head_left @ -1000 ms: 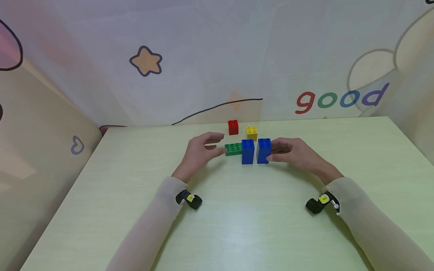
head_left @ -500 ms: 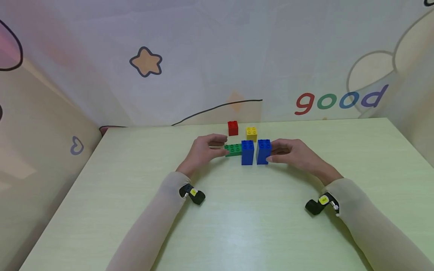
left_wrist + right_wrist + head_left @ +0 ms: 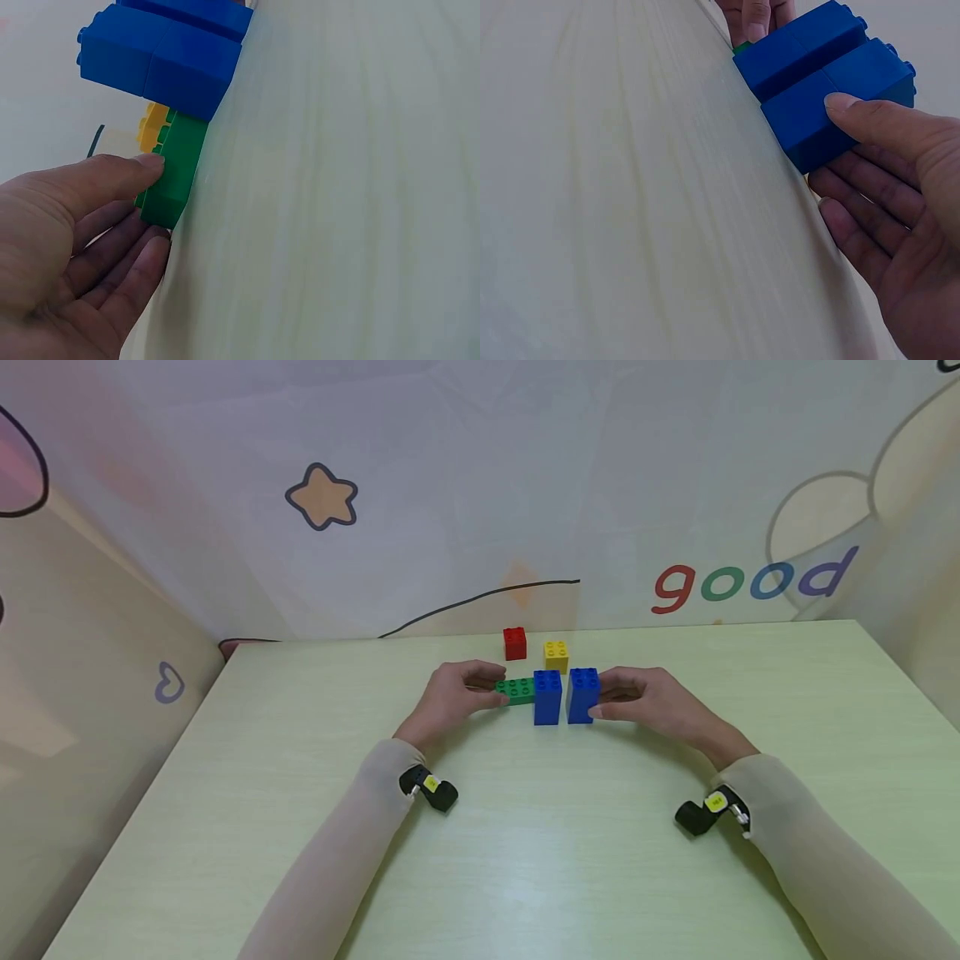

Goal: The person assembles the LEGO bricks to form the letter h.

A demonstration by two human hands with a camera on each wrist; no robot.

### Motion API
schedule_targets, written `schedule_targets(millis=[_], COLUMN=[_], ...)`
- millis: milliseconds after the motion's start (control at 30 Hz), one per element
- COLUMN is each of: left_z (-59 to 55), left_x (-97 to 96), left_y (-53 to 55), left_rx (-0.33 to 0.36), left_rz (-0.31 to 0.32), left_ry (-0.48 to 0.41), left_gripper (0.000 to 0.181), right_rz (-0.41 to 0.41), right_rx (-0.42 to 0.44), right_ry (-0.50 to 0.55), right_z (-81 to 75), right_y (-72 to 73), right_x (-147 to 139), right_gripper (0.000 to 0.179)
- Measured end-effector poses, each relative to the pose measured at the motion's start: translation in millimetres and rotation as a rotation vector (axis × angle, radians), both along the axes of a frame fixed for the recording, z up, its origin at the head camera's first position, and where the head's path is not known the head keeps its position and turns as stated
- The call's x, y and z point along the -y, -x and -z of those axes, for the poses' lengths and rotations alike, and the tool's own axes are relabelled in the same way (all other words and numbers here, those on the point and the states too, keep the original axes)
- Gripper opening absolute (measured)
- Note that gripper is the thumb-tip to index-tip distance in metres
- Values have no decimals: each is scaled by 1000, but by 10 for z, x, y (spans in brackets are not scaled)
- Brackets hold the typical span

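My left hand (image 3: 453, 695) pinches the left end of a green brick (image 3: 517, 692), its thumb on the near side and the fingers behind. That brick lies flat, its other end right at a tower of two stacked blue bricks (image 3: 547, 700). A narrow gap separates this tower from a second blue two-brick tower (image 3: 582, 698). Around the second tower's right side, my right hand (image 3: 648, 693) keeps a grip; in the right wrist view its thumb (image 3: 841, 103) presses the near face, with the other fingers partly hidden behind. Both towers stand upright on the table.
A yellow brick (image 3: 557, 654) sits just behind the blue towers. Farther back, close to the wall, is a red brick (image 3: 515, 644). The pale table (image 3: 510, 843) meets a printed wall cloth (image 3: 450, 510) at its far edge.
My left hand has moved right and closed its thumb and fingers onto the green brick's end. The right hand and the blue towers have stayed in place.
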State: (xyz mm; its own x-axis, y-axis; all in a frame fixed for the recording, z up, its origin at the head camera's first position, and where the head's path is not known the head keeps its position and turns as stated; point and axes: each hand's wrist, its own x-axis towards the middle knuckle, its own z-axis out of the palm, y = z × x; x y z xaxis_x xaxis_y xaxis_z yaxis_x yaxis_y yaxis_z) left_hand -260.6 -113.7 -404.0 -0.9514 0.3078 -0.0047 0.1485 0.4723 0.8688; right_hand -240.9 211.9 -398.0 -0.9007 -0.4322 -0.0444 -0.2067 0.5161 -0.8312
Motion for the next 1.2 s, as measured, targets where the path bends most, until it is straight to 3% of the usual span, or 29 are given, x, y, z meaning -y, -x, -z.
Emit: schedule_targets(millis=[333, 733, 933, 1200], left_z=[10, -38, -132, -341], left_x=[-27, 14, 26, -8], left_y=[-5, -11, -13, -57], left_rx=[-24, -97, -166, -222], left_rz=[-15, -68, -72, -80], left_ry=[38, -9, -75, -73], left_gripper=[41, 32, 32, 35], right_rz=[1, -6, -6, -2], right_rx=[3, 5, 3, 3], right_ry=[0, 13, 12, -1], right_z=[11, 18, 8, 14], right_y=[0, 10, 12, 18], right_x=[-2, -4, -4, -4], right_gripper=[50, 50, 50, 51])
